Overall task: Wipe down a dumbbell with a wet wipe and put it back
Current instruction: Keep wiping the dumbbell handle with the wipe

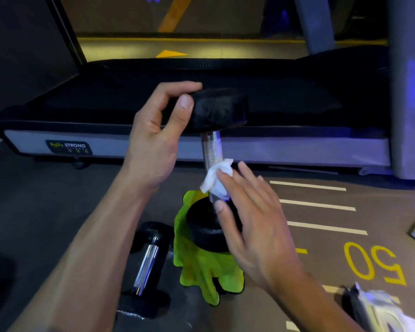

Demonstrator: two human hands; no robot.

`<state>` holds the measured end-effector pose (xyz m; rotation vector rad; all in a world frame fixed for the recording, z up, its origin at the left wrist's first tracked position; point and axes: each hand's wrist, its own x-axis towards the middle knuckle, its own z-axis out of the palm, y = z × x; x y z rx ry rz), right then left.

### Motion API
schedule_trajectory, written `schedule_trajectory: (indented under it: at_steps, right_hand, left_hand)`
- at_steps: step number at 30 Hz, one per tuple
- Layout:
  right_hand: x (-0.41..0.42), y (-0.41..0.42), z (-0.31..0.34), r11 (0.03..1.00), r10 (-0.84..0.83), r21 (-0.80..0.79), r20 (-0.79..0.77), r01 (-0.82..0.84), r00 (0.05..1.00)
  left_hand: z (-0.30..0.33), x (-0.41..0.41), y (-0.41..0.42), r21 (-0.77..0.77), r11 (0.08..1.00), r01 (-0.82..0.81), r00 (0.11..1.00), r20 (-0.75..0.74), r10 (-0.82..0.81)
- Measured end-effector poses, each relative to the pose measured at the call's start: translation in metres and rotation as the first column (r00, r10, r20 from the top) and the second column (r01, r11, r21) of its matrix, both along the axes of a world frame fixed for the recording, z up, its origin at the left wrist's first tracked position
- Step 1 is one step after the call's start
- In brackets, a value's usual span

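Note:
A black dumbbell [212, 149] with a chrome handle stands upright on a bright green cloth [201, 267] on the floor. My left hand [153, 140] grips its upper black head from the left, thumb on the near face. My right hand [252, 212] holds a crumpled white wet wipe [217, 179] against the lower part of the chrome handle, fingers straight over the wipe and thumb touching the handle just above the lower head.
A second dumbbell [146, 267] lies on the floor to the left of the cloth. A treadmill [273, 149] base runs across behind. A pack of wipes [379, 310] sits at the bottom right. Yellow numbers and white lines mark the floor on the right.

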<state>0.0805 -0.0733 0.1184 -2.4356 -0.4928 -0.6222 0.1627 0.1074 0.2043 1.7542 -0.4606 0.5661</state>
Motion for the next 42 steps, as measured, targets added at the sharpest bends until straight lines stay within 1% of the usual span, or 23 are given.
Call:
schedule_trajectory:
  at_steps: [3,5,7,9,11,13,15,18,20,22,25,26,27,29,32,35,38,39,42]
  right_hand:
    - [-0.011,0.010,0.003,0.999,0.030,-0.021,-0.122,-0.033,0.992]
    - [-0.010,0.020,0.011,0.999,0.034,-0.030,-0.170,-0.040,0.985]
    - [0.001,0.035,0.029,1.000,0.012,0.021,-0.148,-0.009,0.989]
    - [0.010,0.050,0.045,0.992,-0.020,0.117,-0.137,0.036,0.990]
    - [0.010,0.060,0.045,0.982,-0.020,0.185,-0.146,0.047,0.989]
    - [0.004,0.057,0.031,0.978,-0.033,0.198,-0.176,0.068,0.984]
    - [-0.004,0.048,0.023,0.980,-0.060,0.174,-0.196,0.095,0.979]
    - [-0.003,0.048,0.037,0.979,-0.014,0.196,-0.244,0.063,0.970]
    - [0.006,0.054,0.047,0.971,-0.006,0.233,-0.209,0.056,0.978]
    - [0.007,0.055,0.043,0.973,-0.033,0.221,-0.166,0.069,0.986]
    - [-0.012,0.037,0.016,0.996,-0.040,0.076,-0.104,0.048,0.994]
    - [-0.019,0.028,0.008,0.998,-0.024,0.052,-0.096,0.029,0.995]
    - [-0.022,0.018,0.001,0.998,0.000,0.062,-0.093,0.006,0.996]
    - [-0.022,0.002,-0.005,0.991,0.035,0.134,-0.062,-0.027,0.997]
    - [-0.018,-0.009,-0.003,0.984,0.013,0.177,-0.020,-0.009,1.000]
    - [-0.019,0.005,0.000,0.994,0.001,0.108,-0.071,0.006,0.997]
    - [-0.021,0.035,-0.004,1.000,0.026,-0.011,-0.060,-0.026,0.998]
    - [-0.021,0.042,-0.004,1.000,0.019,-0.012,-0.054,-0.020,0.998]
    - [-0.017,0.041,-0.003,0.995,-0.009,0.101,-0.045,0.013,0.999]
  left_hand:
    - [0.008,-0.006,-0.004,-0.007,0.999,0.036,0.998,-0.042,-0.036]
    - [0.013,-0.010,-0.003,0.009,0.998,0.055,0.996,-0.074,-0.055]
    - [0.019,-0.014,-0.001,0.042,0.997,0.058,0.994,-0.098,-0.053]
    - [0.022,-0.015,0.002,0.065,0.997,0.033,0.993,-0.113,-0.026]
    - [0.024,-0.015,0.004,0.061,0.998,0.009,0.991,-0.136,0.000]
    - [0.025,-0.016,0.005,0.047,0.999,-0.010,0.987,-0.161,0.018]
    - [0.025,-0.018,0.004,0.042,0.999,-0.022,0.986,-0.166,0.029]
    - [0.025,-0.022,0.001,0.060,0.998,-0.037,0.991,-0.130,0.044]
    - [0.024,-0.022,-0.001,0.059,0.998,-0.034,0.990,-0.133,0.042]
    - [0.023,-0.020,-0.002,0.044,0.998,-0.033,0.988,-0.150,0.039]
    - [0.023,-0.021,-0.002,0.012,0.999,-0.050,0.986,-0.158,0.051]
    - [0.023,-0.021,-0.002,0.010,0.998,-0.054,0.985,-0.166,0.055]
    - [0.023,-0.021,-0.002,0.013,0.998,-0.057,0.983,-0.172,0.058]
    - [0.024,-0.021,-0.003,0.027,0.998,-0.060,0.983,-0.173,0.063]
    - [0.023,-0.021,-0.004,0.042,0.998,-0.047,0.984,-0.168,0.053]
    - [0.023,-0.024,-0.005,0.040,0.998,-0.047,0.987,-0.151,0.052]
    - [0.023,-0.027,-0.004,0.059,0.998,-0.027,0.990,-0.140,0.035]
    - [0.024,-0.027,-0.003,0.069,0.997,-0.017,0.990,-0.140,0.027]
    - [0.025,-0.029,0.000,0.097,0.995,0.016,0.989,-0.149,-0.001]
